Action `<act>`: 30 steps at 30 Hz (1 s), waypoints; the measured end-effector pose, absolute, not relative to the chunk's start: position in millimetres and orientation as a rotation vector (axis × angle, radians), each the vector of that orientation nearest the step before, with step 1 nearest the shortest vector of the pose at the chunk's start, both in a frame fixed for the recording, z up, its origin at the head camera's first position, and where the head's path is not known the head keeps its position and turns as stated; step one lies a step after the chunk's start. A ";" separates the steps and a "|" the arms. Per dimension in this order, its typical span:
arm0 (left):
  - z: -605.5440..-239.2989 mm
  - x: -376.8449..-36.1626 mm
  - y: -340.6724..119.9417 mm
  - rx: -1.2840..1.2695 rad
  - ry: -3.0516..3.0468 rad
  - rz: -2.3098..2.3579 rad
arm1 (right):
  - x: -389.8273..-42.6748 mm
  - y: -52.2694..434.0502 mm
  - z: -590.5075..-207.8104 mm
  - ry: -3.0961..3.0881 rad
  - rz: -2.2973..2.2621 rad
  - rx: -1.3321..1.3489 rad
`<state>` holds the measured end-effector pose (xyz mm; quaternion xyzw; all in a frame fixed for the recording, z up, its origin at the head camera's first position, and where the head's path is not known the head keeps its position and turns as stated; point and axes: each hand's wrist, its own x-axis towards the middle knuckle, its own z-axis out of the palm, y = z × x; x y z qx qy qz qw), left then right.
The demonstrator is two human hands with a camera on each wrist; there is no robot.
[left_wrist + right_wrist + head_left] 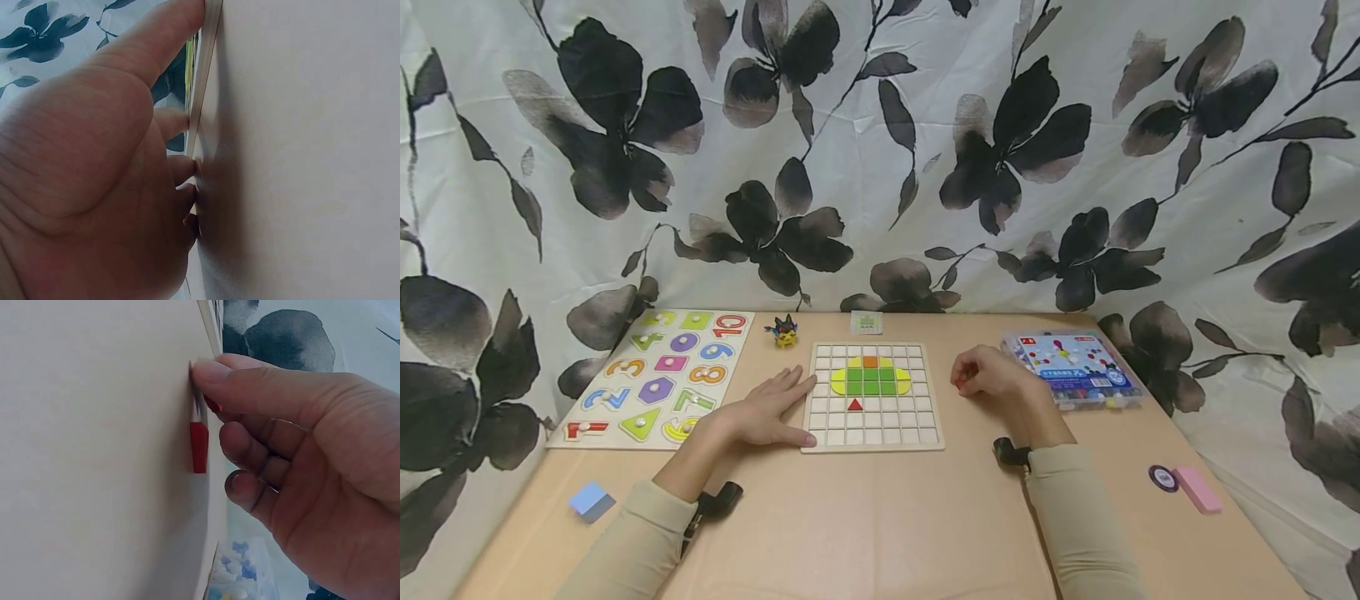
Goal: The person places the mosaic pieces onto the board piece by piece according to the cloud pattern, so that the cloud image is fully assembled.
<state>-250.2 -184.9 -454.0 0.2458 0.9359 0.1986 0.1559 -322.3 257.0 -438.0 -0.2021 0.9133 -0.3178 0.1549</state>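
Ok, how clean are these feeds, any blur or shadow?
Head view: sharp, evenly lit, bowed at the edges. Left wrist: left hand fills the frame, soft, casting shadow by the board. Right wrist: right hand and red piece fairly sharp, background blurred.

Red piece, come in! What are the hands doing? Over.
Left hand flat, fingers on grid board edge. Right hand curled, fingers touching red piece on table; grip unclear. Nothing between piece and board.

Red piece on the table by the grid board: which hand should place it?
Probably the right hand: its fingers already touch the small red piece on the table. The left hand lies flat, steadying the wooden grid board.
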 end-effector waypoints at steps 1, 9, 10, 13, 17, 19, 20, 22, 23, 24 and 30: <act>-453.9 -250.2 -185.0 0.704 2.680 0.568 | -322.3 255.9 -438.0 2.615 -0.929 -0.577; -454.6 -251.1 -183.7 0.713 2.679 0.562 | -320.3 251.5 -436.9 2.566 -1.062 -0.535; -454.8 -251.3 -183.4 0.716 2.681 0.562 | -319.8 250.8 -436.4 2.563 -1.089 -0.536; -454.7 -251.7 -182.6 0.720 2.681 0.566 | -318.6 247.4 -434.1 2.572 -1.167 -0.568; -454.0 -251.5 -182.4 0.717 2.679 0.569 | -319.1 235.4 -430.5 2.638 -1.210 -0.690; -453.8 -251.4 -182.5 0.715 2.679 0.566 | -319.5 226.0 -429.3 2.655 -1.239 -0.758; -453.7 -251.4 -182.6 0.714 2.679 0.565 | -319.3 220.7 -428.9 2.652 -1.260 -0.783; -453.5 -251.2 -182.9 0.711 2.679 0.564 | -318.3 209.7 -428.9 2.626 -1.321 -0.806; -453.3 -251.0 -183.0 0.709 2.680 0.563 | -317.2 203.6 -428.7 2.603 -1.356 -0.811; -452.9 -250.8 -183.1 0.706 2.680 0.563 | -315.7 197.5 -428.1 2.583 -1.387 -0.812; -451.7 -249.4 -183.5 0.700 2.676 0.575 | -306.7 166.7 -429.6 2.502 -1.472 -0.765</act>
